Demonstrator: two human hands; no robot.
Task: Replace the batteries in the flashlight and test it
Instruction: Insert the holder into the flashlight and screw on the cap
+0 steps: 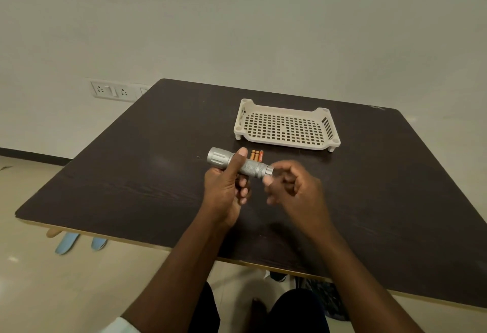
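Centrally, above a dark wood-grain surface (131, 187): one silver flashlight (238, 165), held roughly level, wide head to the left, tail cap to the right. Left hand (226, 187) — fingers closed around the barrel just behind the head, thumb laid over the top. Right hand (295, 187) — at the tail end, fingers curled and blurred; thumb and fingertips appear to touch the tail cap, but whether they actually grip it cannot be told.

Batteries (257, 156): three small cells, orange and gold, lying side by side on the surface just behind the flashlight's barrel, partly hidden by it.

Tray (286, 125): cream plastic, perforated floor, short corner feet, standing on the surface beyond the batteries, with nothing in it.

Background: plain pale wall; a white socket panel (112, 91) at the left, by the surface's far corner. Pale floor below, with two light-blue slippers (79, 243) past the surface's near-left edge.
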